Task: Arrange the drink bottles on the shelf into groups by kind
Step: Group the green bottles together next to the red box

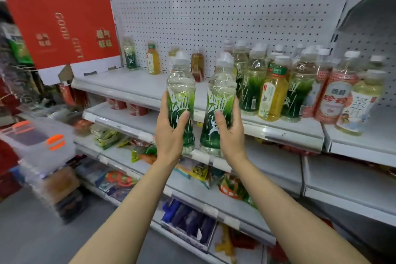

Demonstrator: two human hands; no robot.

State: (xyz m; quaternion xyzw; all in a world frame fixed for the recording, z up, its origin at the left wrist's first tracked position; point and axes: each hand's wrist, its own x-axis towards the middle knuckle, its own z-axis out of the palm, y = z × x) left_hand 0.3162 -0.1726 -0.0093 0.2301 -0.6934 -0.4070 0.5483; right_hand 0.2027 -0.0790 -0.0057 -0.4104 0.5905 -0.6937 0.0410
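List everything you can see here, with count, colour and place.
green-label bottles in hand: two, clear with green labels and white caps, held in front of the top shelf
bottle cluster: count unclear, green, yellow and red-white labels, right part of the top shelf
back-row bottles: four, one green, two yellow, one brown, against the pegboard
top shelf: one, white
red gift box: one, upper left
snack packets: many, mixed colours, lower shelves
plastic bin: one, clear with orange clips, left
hands: left, right, each gripping one bottle

Red gift box (62, 25) above clear storage bins (38, 141).
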